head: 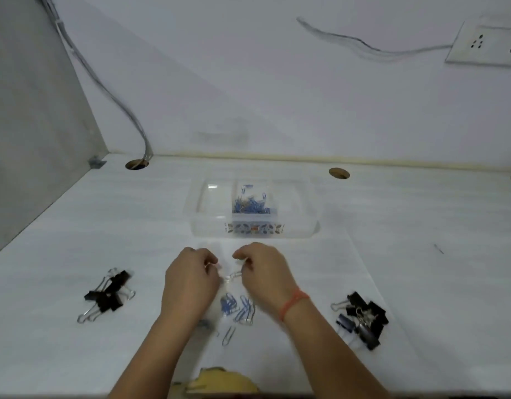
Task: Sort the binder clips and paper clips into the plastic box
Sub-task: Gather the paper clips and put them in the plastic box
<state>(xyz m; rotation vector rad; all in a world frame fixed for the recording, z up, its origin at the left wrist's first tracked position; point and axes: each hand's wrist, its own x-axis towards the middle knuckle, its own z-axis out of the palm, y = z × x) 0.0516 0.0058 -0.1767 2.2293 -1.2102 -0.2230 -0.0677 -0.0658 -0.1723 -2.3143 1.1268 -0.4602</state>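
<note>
A clear plastic box (208,226) stands mid-table, with several blue paper clips (250,204) in its middle compartment. My left hand (191,280) and my right hand (265,275) hover close together in front of it, fingers curled, both pinching the top of a small clear plastic bag (228,279). Blue paper clips (234,306) show inside the bag and below it, and one paper clip (228,335) lies loose on the table. A heap of black binder clips (109,292) lies to the left, another heap of binder clips (363,318) to the right.
The white table meets the wall behind the box, with cable holes (136,164) (339,173) along its back edge. A grey partition (32,125) closes the left side. A yellow object (222,383) sits at the near edge. A socket plate (490,41) hangs on the wall.
</note>
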